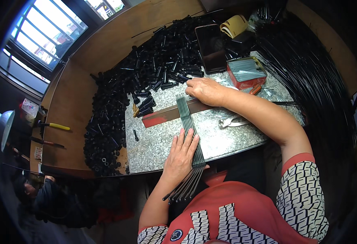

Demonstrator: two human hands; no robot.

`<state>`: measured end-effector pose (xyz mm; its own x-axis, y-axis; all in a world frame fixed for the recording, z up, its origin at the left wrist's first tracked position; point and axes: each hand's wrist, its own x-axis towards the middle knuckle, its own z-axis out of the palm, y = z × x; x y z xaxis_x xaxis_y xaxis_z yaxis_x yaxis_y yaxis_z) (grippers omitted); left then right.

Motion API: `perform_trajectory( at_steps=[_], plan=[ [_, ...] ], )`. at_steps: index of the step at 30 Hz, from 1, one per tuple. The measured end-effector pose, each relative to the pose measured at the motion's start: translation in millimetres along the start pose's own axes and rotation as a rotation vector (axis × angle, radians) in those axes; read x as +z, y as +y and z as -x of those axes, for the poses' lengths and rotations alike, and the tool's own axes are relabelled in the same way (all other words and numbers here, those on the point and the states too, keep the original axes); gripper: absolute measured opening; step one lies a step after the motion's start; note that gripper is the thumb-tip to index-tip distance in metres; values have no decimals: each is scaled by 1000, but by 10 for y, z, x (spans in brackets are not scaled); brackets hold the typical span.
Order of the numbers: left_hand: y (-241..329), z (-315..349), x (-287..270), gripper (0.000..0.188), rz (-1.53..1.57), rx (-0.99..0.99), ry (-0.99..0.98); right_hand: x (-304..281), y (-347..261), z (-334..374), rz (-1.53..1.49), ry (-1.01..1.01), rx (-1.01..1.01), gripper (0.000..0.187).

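A flat row of several thin dark metal rods lies across a reddish-brown bar on the speckled stone slab. Their thicker black ends hang past the slab's near edge, fanned toward my body. My left hand lies over the rods with its fingers on top, and a thumb tip shows beyond their right side, so it grips them. Just right of the rods' far ends, my right hand is closed, fingertips curled down by the black parts. What it holds, if anything, is hidden.
A heap of black cylindrical parts curves round the slab's back and left. Pliers lie under my right forearm. Behind stand a phone and a red tin of thin rods. Long black rods pile at right.
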<state>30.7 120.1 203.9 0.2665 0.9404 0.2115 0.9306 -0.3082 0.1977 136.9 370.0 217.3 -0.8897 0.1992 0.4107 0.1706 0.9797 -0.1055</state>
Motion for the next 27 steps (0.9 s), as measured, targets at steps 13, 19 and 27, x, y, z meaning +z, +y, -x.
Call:
perform_trajectory(
  at_steps=[13, 19, 27],
  plan=[
    [-6, 29, -30, 92, 18, -19, 1, -534, 345, 272, 131, 192, 151, 21],
    [11, 25, -47, 91, 10, -31, -11, -1075, 802, 841, 337, -103, 491, 11],
    [2, 22, -51, 81, 23, -35, -15, -1038, 842, 1109, 352, -285, 575, 11]
  ],
)
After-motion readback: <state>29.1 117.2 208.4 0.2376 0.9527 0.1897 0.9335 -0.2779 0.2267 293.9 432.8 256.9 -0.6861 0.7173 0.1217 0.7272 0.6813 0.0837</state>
